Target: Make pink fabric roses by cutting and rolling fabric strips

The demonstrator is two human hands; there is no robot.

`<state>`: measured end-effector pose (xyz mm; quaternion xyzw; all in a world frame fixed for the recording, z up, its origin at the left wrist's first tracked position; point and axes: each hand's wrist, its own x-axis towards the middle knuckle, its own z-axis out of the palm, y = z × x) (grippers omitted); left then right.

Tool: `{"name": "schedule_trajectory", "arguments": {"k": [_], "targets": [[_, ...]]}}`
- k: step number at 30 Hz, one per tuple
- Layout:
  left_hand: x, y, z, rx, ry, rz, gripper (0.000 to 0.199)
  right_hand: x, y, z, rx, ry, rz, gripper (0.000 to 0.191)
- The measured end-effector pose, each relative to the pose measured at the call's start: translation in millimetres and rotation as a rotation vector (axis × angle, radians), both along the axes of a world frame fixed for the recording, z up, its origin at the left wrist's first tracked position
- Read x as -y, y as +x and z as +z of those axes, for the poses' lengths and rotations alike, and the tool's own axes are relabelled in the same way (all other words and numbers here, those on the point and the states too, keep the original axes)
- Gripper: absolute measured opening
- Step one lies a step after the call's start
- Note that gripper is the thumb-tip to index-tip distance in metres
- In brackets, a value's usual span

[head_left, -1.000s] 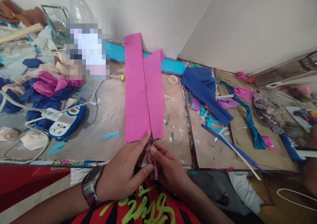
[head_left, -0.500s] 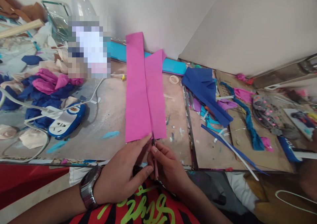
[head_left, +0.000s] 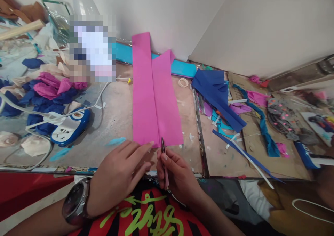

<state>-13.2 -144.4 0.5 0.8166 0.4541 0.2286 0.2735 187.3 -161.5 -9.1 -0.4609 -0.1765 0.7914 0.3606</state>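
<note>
A long pink sheet [head_left: 143, 90], perhaps crepe paper, lies upright in front of me, and a lengthwise line divides it from a second pink piece [head_left: 167, 104] with a folded top corner. My left hand [head_left: 118, 175] is open and palm down, its fingertips at the sheet's lower edge. In my right hand [head_left: 177, 173] is a slim pointed tool [head_left: 163, 147] with a dark metal tip and a pinkish handle. Its tip points away from me, over the bottom of the right pink piece. My fingers hide part of the tool, so its exact kind is unclear.
A power strip [head_left: 69, 128] with white cables and crumpled fabric pieces [head_left: 49, 86] lie left. Behind are a blue strip [head_left: 182, 68], a bottle [head_left: 85, 1] and a tape ring [head_left: 183, 82]. Folded blue material [head_left: 216, 93] lies right, beside cardboard [head_left: 276, 163]. A person's sleeve [head_left: 257, 201] shows lower right.
My left hand has drawn back left, away from my right hand. The tool's tip now shows more clearly, and the lower end of the right pink piece has spread rightward.
</note>
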Motion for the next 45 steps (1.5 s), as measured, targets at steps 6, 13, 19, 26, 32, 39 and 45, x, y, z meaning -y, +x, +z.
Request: {"name": "schedule_trajectory", "arguments": {"k": [6, 13, 19, 26, 32, 39, 45], "targets": [[-28, 20, -2.7, -0.272, 0.171, -0.105, 0.050, 3, 12, 8.2, -0.001, 0.040, -0.051, 0.036], [-41, 20, -5.7, -0.486, 0.372, -0.236, 0.032, 13, 22, 10.4, -0.079, 0.050, -0.053, 0.036], [-55, 15, -5.8, -0.451, 0.588, -0.454, 0.013, 22, 17, 7.8, -0.127, 0.063, -0.072, 0.037], [-64, 8, 11.5, -0.296, 0.612, -0.411, 0.016, 33, 10, -2.8, -0.144, 0.058, -0.023, 0.038], [-58, 2, 10.3, -0.261, 0.491, -0.338, 0.028, 24, 7, -2.8, -0.176, 0.120, -0.115, 0.033], [-56, -7, -7.1, -0.434, 0.477, -0.405, 0.025, 14, 16, 2.0, -0.159, 0.177, -0.147, 0.028], [-59, -12, -5.3, -0.356, 0.649, -0.517, 0.017, 11, 14, 0.1, -0.140, 0.187, -0.171, 0.027]]}}
